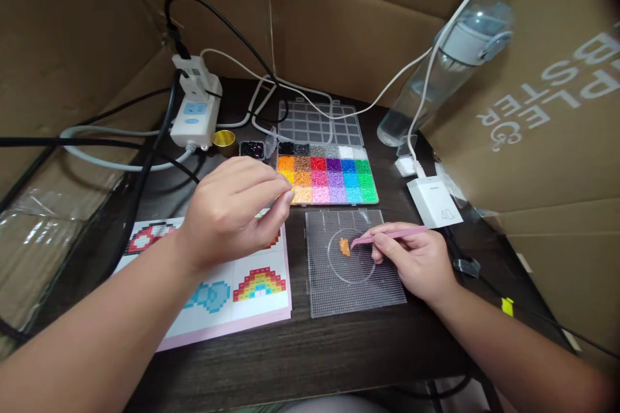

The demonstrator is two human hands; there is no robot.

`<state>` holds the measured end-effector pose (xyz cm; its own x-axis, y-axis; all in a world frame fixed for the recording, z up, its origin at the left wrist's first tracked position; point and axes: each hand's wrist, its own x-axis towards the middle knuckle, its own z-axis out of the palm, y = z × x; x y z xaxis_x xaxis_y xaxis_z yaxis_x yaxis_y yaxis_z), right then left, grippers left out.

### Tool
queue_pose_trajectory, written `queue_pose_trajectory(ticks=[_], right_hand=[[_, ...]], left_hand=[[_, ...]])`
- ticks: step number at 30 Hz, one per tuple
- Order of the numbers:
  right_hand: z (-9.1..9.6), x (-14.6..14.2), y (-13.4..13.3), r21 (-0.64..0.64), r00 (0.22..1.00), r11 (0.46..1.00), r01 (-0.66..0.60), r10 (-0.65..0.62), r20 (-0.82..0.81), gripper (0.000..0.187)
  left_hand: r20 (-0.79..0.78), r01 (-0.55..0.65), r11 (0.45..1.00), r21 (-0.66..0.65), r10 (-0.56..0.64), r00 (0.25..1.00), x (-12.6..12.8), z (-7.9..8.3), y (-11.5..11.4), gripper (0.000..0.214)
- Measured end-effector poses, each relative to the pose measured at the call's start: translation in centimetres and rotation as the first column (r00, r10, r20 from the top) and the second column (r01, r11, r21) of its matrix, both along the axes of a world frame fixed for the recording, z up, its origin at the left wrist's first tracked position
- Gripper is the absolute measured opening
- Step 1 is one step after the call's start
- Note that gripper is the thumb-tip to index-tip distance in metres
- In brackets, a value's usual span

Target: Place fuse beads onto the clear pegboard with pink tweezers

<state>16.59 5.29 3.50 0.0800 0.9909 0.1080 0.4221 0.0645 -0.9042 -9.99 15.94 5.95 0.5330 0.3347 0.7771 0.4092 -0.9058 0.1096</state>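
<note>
While tweezers (pixel 392 233) are held pen-style in right hand (pixel 419 264), orange beads (pixel 344 247) are touched.
Left hand (pixel 227 213) pinched narrow, contents unseen; bead box (pixel 329 177) kept w/in reach beyond.

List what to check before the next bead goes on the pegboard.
1. Hold of thin pink tweezers in right hand: ok.
2. Tweezer tips at small orange bead cluster: ok.
3. Lie of clear square plastic pegboard, flat on dark wooden table: ok.
4. Lid of multicoloured compartmented bead box open: ok.
5. Bead in left hand: cannot tell.
6. View of printed pixel-pattern sheet: not ok, left hand covers part.
</note>
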Motion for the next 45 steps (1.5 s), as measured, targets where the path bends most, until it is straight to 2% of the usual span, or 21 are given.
queue_pose_trajectory(ticks=[17, 45], right_hand=[[0.17, -0.76, -0.32, 0.095, 0.998, 0.995, 0.006, -0.013, 0.067, 0.028], [0.13, -0.32, -0.35, 0.024, 1.0, 1.0, 0.002, -0.002, 0.005, 0.031]], left_hand=[[0.008, -0.003, 1.0, 0.012, 0.003, 1.0, -0.03, -0.07, -0.02, 0.013], [0.002, -0.006, 1.0, 0.0, 0.006, 1.0, 0.01, -0.03, -0.04, 0.01]])
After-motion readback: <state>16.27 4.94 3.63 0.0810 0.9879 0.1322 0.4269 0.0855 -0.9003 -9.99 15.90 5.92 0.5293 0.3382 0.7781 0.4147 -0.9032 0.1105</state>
